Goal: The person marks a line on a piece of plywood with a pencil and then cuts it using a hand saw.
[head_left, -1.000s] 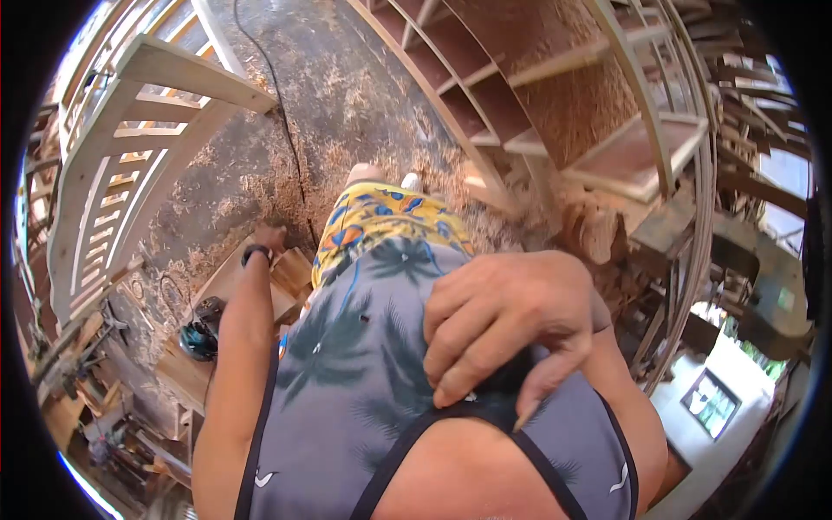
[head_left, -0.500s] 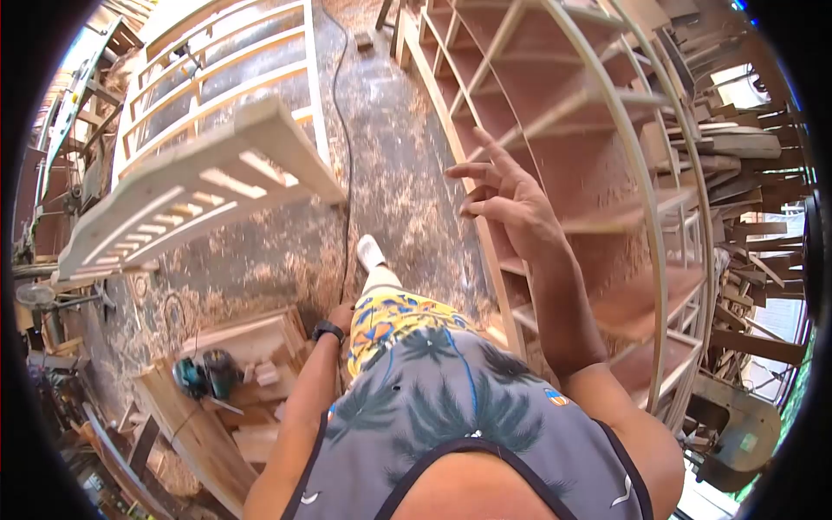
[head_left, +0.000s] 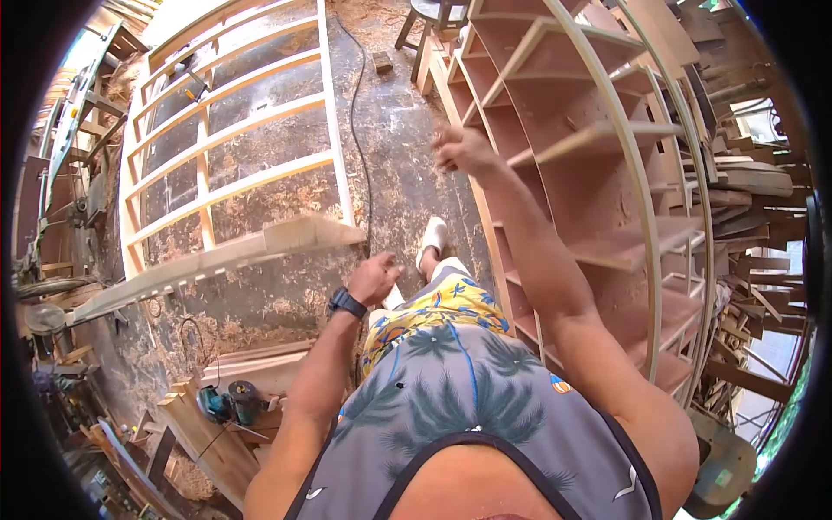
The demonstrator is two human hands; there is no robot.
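My left hand, with a dark watch on the wrist, hangs in front of my shorts near the right end of a curved slatted wooden panel. Its fingers are loosely bent and a little apart, holding nothing visible. My right hand is raised near the left edge of a large wooden shelf unit. Those fingers are curled in and somewhat blurred, with nothing seen in them. From this angle the panel appears nearly edge-on; a gap shows between it and my left hand.
A pale slatted wooden frame lies on the shaving-strewn floor. A dark cable runs along its right side. A green power tool sits by boards at lower left. A stool stands beyond the shelf unit. Stacked lumber lines the right.
My right hand has curled its spread fingers and moved up and left. My left hand has moved forward and right from my hip. The panel now appears flatter and lower, and my view has shifted.
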